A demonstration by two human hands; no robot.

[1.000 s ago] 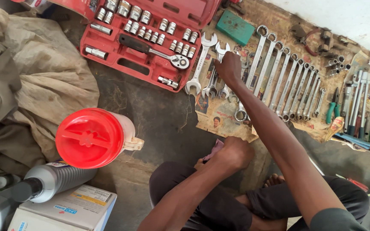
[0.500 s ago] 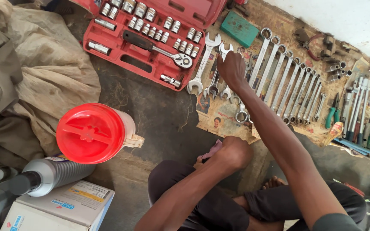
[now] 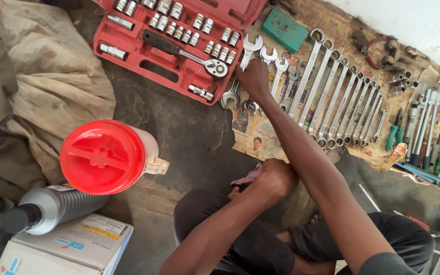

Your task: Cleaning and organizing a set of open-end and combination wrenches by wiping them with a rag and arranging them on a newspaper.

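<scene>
My right hand [image 3: 253, 77] reaches far forward and rests on a row of open-ended spanners [image 3: 280, 76] laid on printed paper [image 3: 254, 140]. Its fingers bend down onto them, and whether they grip one is hidden. To the right lies a long row of combination spanners [image 3: 334, 102]. My left hand [image 3: 277, 178] is curled shut near my knee, against my right forearm, with a pink cloth [image 3: 248, 176] sticking out from under it.
A red open socket case [image 3: 179, 38] with a ratchet lies at the back left. A jar with a red lid [image 3: 103, 157], a grey bottle [image 3: 52, 206] and a cardboard box [image 3: 77, 244] stand at the left, beside brown sacking [image 3: 52, 81]. Pliers and screwdrivers [image 3: 423, 132] lie at the right.
My right hand has shifted slightly left along the spanners. The left hand stays by the knee. The view has drifted a little.
</scene>
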